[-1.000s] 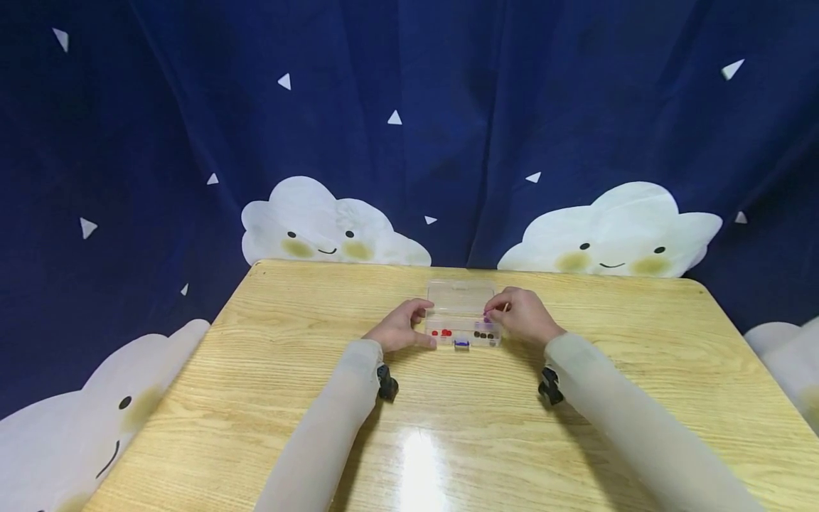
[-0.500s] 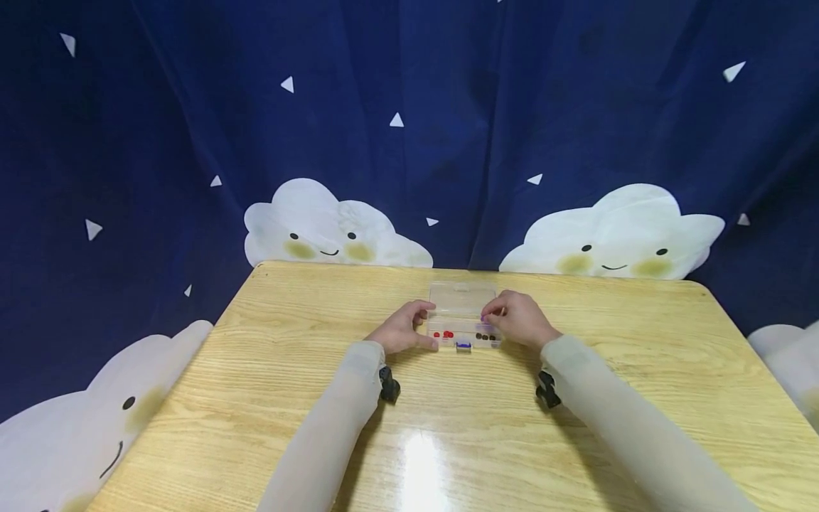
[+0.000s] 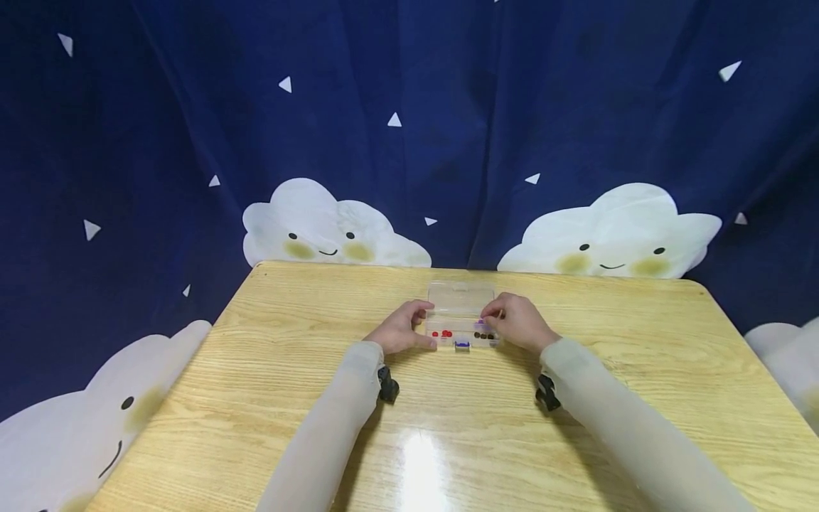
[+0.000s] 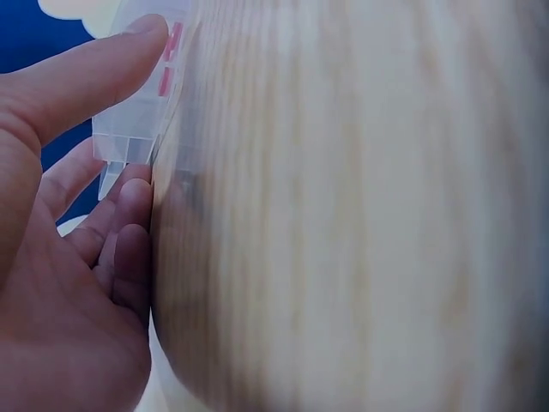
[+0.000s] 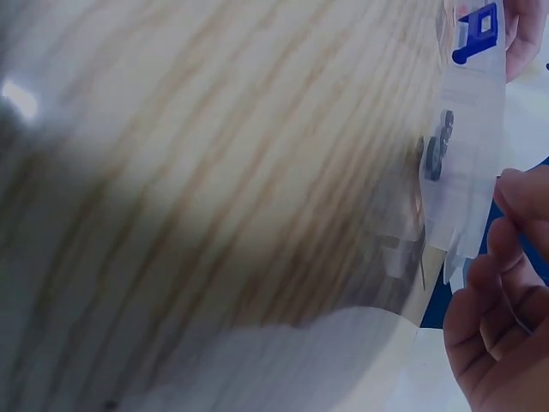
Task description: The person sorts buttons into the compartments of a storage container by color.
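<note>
A clear plastic compartment box [image 3: 462,328] lies on the table, its lid [image 3: 462,295] hinged back. My left hand [image 3: 403,327] holds the box's left end, thumb on the front wall and fingers spread round the side. My right hand [image 3: 520,320] reaches in over the rear right compartment, thumb and fingertips pinching a small purple piece [image 3: 481,321], mostly hidden by the fingers. Small round red pieces [image 3: 446,333] sit in the front left compartment. Dark round pieces [image 3: 483,336] lie at front right. A blue latch [image 5: 477,34] marks the middle of the front wall.
The wooden table [image 3: 473,427] extends around the box, with a bright reflection near its front. Behind it hangs a dark blue curtain [image 3: 358,107] with smiling white clouds and small white triangles. A black wrist camera [image 3: 387,385] sits on the left sleeve.
My right hand has shifted slightly left over the rear compartment, and the purple piece at its fingertips sits a little lower than half a second ago. The left hand and box keep their places.
</note>
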Demonstrator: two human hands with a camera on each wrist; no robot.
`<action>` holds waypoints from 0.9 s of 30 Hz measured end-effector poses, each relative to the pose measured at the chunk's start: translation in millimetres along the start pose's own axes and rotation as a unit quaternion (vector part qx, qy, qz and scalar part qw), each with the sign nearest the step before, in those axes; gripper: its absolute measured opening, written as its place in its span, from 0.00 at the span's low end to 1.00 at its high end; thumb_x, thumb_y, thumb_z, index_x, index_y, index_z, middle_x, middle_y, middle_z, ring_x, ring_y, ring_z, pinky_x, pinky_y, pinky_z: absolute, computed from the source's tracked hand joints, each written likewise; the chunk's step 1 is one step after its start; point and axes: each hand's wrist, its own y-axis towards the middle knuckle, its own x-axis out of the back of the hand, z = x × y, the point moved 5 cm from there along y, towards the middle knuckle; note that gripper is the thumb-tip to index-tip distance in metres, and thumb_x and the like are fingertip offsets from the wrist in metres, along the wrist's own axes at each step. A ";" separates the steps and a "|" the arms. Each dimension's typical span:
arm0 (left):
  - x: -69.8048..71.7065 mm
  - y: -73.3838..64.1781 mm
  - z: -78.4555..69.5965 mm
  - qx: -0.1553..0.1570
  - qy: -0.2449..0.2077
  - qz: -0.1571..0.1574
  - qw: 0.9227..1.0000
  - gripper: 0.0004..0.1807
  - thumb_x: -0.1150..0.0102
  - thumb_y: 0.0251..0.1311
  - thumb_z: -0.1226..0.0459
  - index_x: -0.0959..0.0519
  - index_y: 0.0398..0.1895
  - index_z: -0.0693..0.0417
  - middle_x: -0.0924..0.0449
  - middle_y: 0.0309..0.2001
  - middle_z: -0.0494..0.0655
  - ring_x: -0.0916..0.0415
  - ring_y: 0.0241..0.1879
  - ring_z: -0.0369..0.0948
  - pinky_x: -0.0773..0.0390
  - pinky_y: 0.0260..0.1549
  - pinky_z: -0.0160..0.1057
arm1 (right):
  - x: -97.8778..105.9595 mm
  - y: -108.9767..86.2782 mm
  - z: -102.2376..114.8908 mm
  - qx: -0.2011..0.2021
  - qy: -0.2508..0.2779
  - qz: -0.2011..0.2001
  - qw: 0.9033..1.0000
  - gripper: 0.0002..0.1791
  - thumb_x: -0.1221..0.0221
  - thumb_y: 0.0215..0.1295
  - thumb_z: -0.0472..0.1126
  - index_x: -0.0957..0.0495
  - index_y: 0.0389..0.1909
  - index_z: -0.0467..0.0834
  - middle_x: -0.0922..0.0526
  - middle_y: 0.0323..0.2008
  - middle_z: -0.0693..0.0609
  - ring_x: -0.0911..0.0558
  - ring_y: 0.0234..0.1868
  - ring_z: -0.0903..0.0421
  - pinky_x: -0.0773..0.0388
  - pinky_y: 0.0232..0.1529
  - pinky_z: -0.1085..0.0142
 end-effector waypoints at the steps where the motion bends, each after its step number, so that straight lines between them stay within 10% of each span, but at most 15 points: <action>1: 0.3 0.1 0.4 0.001 -0.001 0.000 1.000 0.44 0.25 0.51 0.65 0.36 0.72 0.49 0.33 0.61 0.50 0.35 0.57 0.44 0.30 0.62 0.45 | 0.3 -1.1 0.4 0.000 0.003 -0.001 1.000 0.07 0.40 0.64 0.36 0.12 0.36 0.42 0.16 0.34 0.49 0.23 0.31 0.58 0.24 0.36 0.64; 20: 6.9 3.9 6.6 0.010 0.001 0.006 1.000 0.47 0.24 0.50 0.67 0.38 0.74 0.49 0.32 0.61 0.51 0.34 0.58 0.46 0.29 0.63 0.46 | 13.7 -20.4 9.8 0.052 -0.006 -0.030 0.998 0.07 0.38 0.63 0.34 0.13 0.37 0.39 0.17 0.33 0.50 0.26 0.30 0.60 0.27 0.32 0.70; 27: 12.3 -16.2 9.4 0.011 0.047 -0.019 0.999 0.47 0.29 0.56 0.59 0.43 0.77 0.51 0.35 0.69 0.56 0.35 0.68 0.53 0.32 0.68 0.53 | 11.6 -37.8 20.7 0.056 -0.016 -0.009 0.998 0.07 0.38 0.64 0.36 0.13 0.39 0.41 0.17 0.37 0.52 0.23 0.34 0.58 0.25 0.36 0.66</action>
